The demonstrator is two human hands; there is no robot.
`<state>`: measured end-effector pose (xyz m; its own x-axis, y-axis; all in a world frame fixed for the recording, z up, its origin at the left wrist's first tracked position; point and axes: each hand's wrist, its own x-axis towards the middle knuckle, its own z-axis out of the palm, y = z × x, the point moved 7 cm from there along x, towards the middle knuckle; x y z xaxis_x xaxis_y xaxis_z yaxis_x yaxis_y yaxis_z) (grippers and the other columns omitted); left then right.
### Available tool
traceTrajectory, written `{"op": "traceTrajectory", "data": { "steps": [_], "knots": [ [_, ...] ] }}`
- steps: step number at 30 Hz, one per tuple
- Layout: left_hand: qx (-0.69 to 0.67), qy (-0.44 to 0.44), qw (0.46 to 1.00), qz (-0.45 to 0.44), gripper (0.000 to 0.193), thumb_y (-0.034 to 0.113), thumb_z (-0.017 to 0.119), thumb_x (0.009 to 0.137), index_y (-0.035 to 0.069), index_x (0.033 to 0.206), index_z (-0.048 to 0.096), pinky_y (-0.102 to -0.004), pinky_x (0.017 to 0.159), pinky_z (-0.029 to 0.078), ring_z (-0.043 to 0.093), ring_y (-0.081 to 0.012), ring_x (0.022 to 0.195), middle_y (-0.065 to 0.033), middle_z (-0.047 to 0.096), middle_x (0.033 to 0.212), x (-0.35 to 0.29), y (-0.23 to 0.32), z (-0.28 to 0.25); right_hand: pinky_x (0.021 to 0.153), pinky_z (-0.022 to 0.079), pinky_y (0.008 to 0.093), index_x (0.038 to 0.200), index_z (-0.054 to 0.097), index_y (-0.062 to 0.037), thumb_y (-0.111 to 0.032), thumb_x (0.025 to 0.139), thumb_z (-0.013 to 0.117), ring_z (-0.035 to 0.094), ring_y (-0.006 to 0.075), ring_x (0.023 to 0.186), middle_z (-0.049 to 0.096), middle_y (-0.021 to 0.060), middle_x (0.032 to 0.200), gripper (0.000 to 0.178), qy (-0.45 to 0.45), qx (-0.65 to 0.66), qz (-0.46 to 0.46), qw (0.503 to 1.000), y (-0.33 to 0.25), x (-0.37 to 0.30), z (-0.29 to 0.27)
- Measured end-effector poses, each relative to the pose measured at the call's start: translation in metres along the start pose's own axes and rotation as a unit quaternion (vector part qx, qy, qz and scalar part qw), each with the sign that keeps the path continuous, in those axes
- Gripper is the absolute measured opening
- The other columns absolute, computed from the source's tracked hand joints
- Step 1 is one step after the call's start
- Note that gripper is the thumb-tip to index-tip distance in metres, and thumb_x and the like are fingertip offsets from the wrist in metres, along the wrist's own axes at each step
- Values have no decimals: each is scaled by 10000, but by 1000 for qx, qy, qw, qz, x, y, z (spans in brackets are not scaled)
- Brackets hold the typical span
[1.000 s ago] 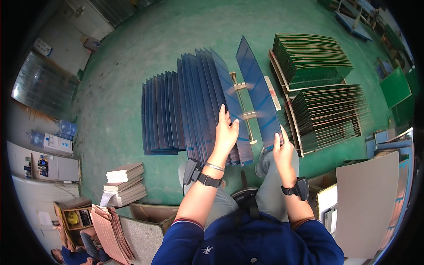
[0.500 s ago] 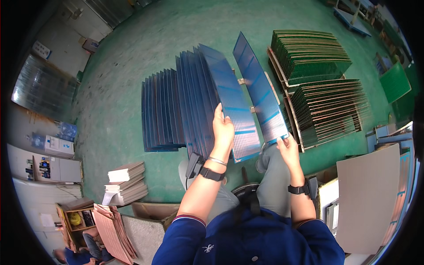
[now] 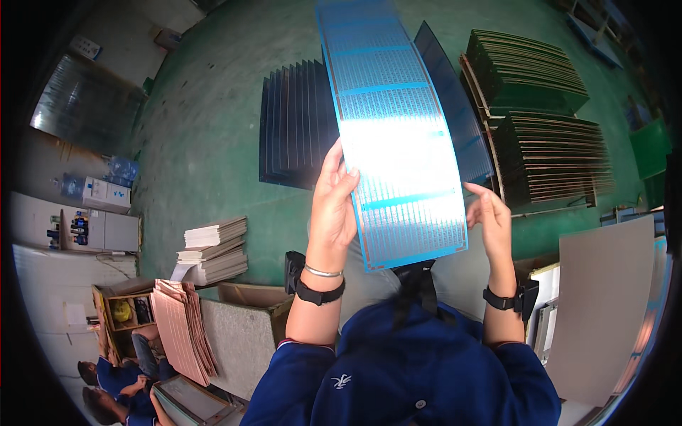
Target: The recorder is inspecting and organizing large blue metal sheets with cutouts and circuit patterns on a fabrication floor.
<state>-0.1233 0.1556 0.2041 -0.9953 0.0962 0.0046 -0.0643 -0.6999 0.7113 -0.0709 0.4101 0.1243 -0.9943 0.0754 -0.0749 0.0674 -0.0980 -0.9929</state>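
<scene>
A long blue printed panel point(image 3: 401, 78), shiny with glare across its middle, is raised in front of me. My left hand point(image 3: 334, 199) grips its left edge, thumb on the face. My right hand point(image 3: 491, 220) is beside its right edge, fingers apart and not visibly gripping it. Behind it to the right, another blue panel point(image 3: 465, 128) stands on edge. To the left, a row of dark blue panels point(image 3: 293, 124) stands upright on the floor, partly hidden by the raised panel and my left hand.
Two racks of green-sided panels point(image 3: 526, 71) stand at the right. White boards point(image 3: 213, 255) are stacked at the left, with copper-coloured sheets point(image 3: 183, 334) beside a grey bin point(image 3: 238, 341). A large grey-brown sheet point(image 3: 604, 305) leans at the lower right. Two people point(image 3: 117, 387) are at the lower left.
The panel in my left hand has come up out of the row and tilted its face toward me. My right hand has left the lower edge of the separate panel behind.
</scene>
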Motion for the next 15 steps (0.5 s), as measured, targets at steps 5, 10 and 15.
{"op": "traceTrajectory", "data": {
  "steps": [5,10,15],
  "knots": [
    [1,7,1000,-6,528,-14,493,856,-8,1344,291,-322,968,439,505,-196,1132,-145,501,1212,-19,1,0,648,429,195,1095,575,42,-239,955,451,538,53,726,607,9,821,338,3,21,-57,998,-28,-14,39],
    [19,5,1000,-23,514,15,479,856,2,1341,309,-368,1023,364,419,-232,1211,-157,418,1289,-29,-1,-1,682,435,198,1077,580,42,-223,952,457,553,63,770,621,40,887,318,-10,24,-80,996,-39,-27,42],
    [15,-7,999,-30,523,17,486,850,-1,1341,307,-366,1006,386,435,-235,1199,-165,417,1291,-30,-3,-2,673,432,197,1068,586,41,-233,948,463,551,62,759,619,43,873,324,-8,17,-92,996,-38,-29,38]
  ]
}}
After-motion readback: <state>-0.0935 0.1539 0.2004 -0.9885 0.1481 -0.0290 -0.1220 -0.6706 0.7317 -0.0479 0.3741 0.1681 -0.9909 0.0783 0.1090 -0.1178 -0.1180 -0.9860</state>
